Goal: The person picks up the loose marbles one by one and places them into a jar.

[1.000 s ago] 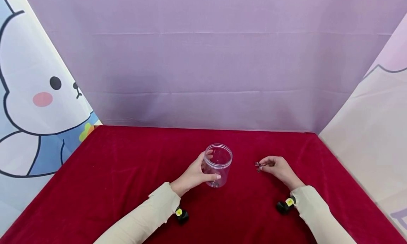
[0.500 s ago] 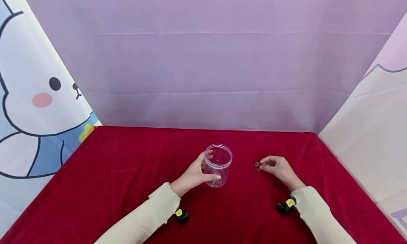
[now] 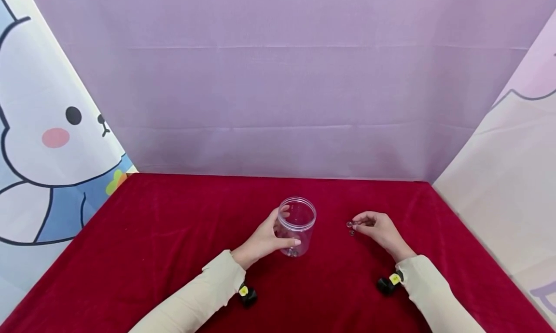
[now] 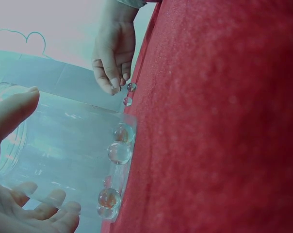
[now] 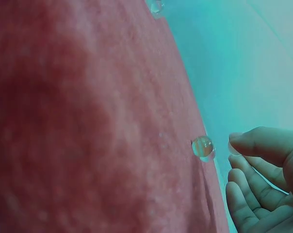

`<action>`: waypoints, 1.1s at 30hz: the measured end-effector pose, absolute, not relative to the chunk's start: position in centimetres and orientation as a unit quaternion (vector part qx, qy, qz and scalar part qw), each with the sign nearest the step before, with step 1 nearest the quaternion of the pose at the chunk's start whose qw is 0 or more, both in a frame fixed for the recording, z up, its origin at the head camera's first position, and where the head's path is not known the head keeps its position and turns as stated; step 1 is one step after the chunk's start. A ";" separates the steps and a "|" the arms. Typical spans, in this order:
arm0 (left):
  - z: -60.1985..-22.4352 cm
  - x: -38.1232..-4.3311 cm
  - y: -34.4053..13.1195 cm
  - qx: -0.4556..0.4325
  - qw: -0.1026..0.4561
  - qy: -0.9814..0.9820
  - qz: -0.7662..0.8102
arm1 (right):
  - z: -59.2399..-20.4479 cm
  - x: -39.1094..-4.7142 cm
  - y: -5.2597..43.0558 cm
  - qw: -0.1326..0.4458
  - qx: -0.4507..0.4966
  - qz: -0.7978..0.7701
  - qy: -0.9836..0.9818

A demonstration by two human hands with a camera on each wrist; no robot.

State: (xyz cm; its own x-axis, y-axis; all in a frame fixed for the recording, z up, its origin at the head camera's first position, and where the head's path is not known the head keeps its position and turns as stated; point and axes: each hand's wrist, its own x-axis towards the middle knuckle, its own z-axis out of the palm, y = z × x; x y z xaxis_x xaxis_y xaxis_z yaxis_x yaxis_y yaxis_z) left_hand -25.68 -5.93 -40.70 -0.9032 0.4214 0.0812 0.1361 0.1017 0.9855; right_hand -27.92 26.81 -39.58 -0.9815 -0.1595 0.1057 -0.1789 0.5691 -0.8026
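Note:
My left hand grips a clear plastic jar, thumb on the near side and fingers round the far side. The jar has no lid on, and its threaded mouth faces up. Several glass marbles lie at its bottom. To the right, my right hand pinches a clear marble between thumb and index finger, mostly hidden by them. Two loose marbles, a left one and a nearer one, sit on the cloth just by the right fingertips.
A red velvety cloth covers the table. Behind it hangs a plain lilac curtain. Printed panels flank the table, with a cartoon animal on the left one.
My right fingertips have risen very slightly beside the loose marbles. The left hand and the jar keep their place, while the head view has shifted a little.

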 end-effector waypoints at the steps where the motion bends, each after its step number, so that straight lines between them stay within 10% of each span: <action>1: -40.7 -25.7 -5.9 0.190 0.112 0.733 0.643 | -39.5 -27.8 26.7 0.012 0.097 0.454 -0.885; 33: -40.8 -25.7 -5.9 0.188 0.112 0.736 0.641 | -37.1 -26.4 22.4 0.015 0.144 0.475 -0.868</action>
